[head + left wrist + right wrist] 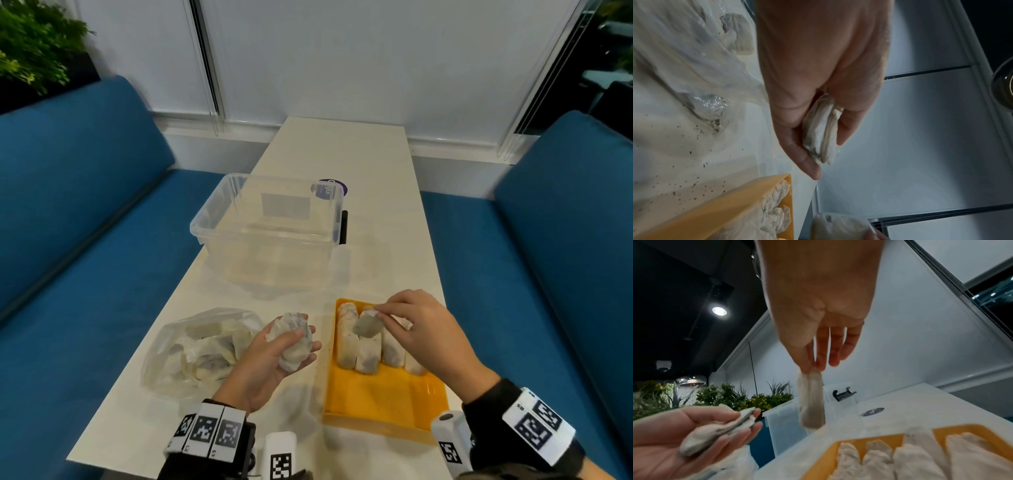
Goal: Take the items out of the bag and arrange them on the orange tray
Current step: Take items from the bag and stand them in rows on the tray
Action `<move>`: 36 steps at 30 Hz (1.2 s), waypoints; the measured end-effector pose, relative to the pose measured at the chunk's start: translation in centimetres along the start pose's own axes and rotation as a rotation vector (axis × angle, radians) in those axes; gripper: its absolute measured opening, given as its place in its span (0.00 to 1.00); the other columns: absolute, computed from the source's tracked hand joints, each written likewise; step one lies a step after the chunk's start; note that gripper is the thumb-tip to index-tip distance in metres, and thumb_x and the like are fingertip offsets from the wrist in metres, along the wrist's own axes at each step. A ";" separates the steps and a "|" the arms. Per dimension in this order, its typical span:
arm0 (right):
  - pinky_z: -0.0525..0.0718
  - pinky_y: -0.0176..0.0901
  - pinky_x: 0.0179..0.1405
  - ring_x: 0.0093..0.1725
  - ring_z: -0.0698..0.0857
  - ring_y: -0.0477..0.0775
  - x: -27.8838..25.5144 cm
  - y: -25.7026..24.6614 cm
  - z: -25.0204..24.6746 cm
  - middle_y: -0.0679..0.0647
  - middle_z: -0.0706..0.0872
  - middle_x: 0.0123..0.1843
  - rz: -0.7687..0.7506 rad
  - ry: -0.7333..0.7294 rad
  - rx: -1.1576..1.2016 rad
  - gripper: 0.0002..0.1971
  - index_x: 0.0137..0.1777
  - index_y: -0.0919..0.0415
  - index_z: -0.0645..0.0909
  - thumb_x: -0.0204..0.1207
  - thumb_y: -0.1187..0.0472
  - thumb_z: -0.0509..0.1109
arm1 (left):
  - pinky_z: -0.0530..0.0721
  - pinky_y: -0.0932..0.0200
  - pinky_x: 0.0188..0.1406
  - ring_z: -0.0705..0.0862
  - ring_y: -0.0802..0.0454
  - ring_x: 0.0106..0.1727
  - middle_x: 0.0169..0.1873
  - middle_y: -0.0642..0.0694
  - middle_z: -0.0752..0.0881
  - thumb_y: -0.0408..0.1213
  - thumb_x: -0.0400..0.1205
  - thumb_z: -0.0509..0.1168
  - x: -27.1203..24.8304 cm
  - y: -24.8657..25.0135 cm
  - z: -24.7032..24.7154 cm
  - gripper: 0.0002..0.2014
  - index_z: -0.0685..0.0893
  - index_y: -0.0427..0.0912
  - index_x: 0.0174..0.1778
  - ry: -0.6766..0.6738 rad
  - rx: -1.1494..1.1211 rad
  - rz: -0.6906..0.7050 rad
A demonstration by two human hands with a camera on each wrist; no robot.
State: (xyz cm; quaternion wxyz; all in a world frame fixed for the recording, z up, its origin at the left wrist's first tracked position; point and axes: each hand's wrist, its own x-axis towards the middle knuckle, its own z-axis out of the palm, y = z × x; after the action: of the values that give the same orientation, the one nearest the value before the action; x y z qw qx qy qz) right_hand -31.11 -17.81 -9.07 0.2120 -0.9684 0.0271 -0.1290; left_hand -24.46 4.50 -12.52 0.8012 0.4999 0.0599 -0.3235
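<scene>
My left hand (274,356) is palm up between bag and tray, its fingers curled round a small stack of white tea bags (293,342) (823,129) (719,431). My right hand (411,329) hovers over the far end of the orange tray (383,401) (953,430); thumb and forefinger pinch one tea bag (367,324) (811,400) by its top edge, so it hangs above the tray. Several tea bags (368,353) (906,457) lie in rows at the tray's far end. The clear plastic bag (198,349) (694,65), to the left, holds more tea bags.
A clear plastic tub (270,222) stands beyond the bag and tray, with a round dark sticker (334,186) behind it. The narrow white table (383,219) runs between blue sofas (85,222). Dark crumbs speckle the table near the bag (694,162).
</scene>
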 end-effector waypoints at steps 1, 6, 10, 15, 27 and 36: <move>0.69 0.22 0.43 0.48 0.76 0.41 0.0 0.3 0.1 0.47 0.87 0.51 0.021 -0.016 0.018 0.11 0.56 0.52 0.87 0.78 0.53 0.66 | 0.89 0.54 0.42 0.91 0.42 0.42 0.46 0.38 0.88 0.27 0.81 0.61 0.0 0.0 0.1 0.10 0.80 0.38 0.57 -0.004 0.000 -0.003; 0.71 0.19 0.40 0.45 0.78 0.40 0.0 2.1 0.6 0.46 0.86 0.53 0.123 -0.183 0.074 0.11 0.59 0.53 0.83 0.81 0.56 0.64 | 0.90 0.55 0.41 0.91 0.42 0.42 0.47 0.37 0.88 0.27 0.81 0.60 0.0 0.1 0.2 0.10 0.81 0.38 0.57 -0.007 -0.020 -0.007; 0.74 0.22 0.40 0.45 0.78 0.40 -0.2 3.7 1.3 0.47 0.85 0.50 0.128 -0.336 0.064 0.08 0.55 0.53 0.83 0.81 0.60 0.63 | 0.91 0.56 0.39 0.91 0.43 0.41 0.47 0.38 0.88 0.27 0.81 0.60 0.0 0.1 0.4 0.10 0.81 0.38 0.56 -0.003 -0.026 -0.007; 0.72 0.26 0.37 0.44 0.79 0.44 -0.3 4.9 2.7 0.46 0.80 0.45 0.164 -0.510 0.031 0.04 0.47 0.47 0.76 0.81 0.58 0.64 | 0.91 0.56 0.40 0.91 0.43 0.42 0.48 0.37 0.88 0.27 0.82 0.60 0.0 0.0 0.3 0.10 0.80 0.38 0.57 -0.001 -0.018 -0.025; 0.73 0.29 0.37 0.42 0.75 0.48 1.1 6.5 4.9 0.52 0.78 0.45 0.259 -0.510 -0.039 0.05 0.44 0.53 0.76 0.79 0.64 0.64 | 0.90 0.57 0.38 0.90 0.42 0.44 0.49 0.36 0.88 0.28 0.82 0.60 0.2 -0.3 0.4 0.12 0.79 0.36 0.61 -0.012 0.008 -0.057; 0.82 0.34 0.48 0.47 0.84 0.51 1.1 7.0 5.4 0.54 0.85 0.50 0.325 -0.506 0.009 0.06 0.50 0.58 0.85 0.78 0.64 0.67 | 0.90 0.57 0.38 0.91 0.42 0.44 0.50 0.36 0.88 0.28 0.81 0.61 0.3 -0.4 0.8 0.12 0.79 0.36 0.60 -0.036 0.007 -0.060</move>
State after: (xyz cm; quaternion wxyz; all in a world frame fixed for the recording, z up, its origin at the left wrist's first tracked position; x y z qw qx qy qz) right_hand -28.60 -22.12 -16.45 0.2340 -0.9518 0.1277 0.1520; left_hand -24.60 3.63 -12.54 0.7902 0.4948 0.0593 -0.3567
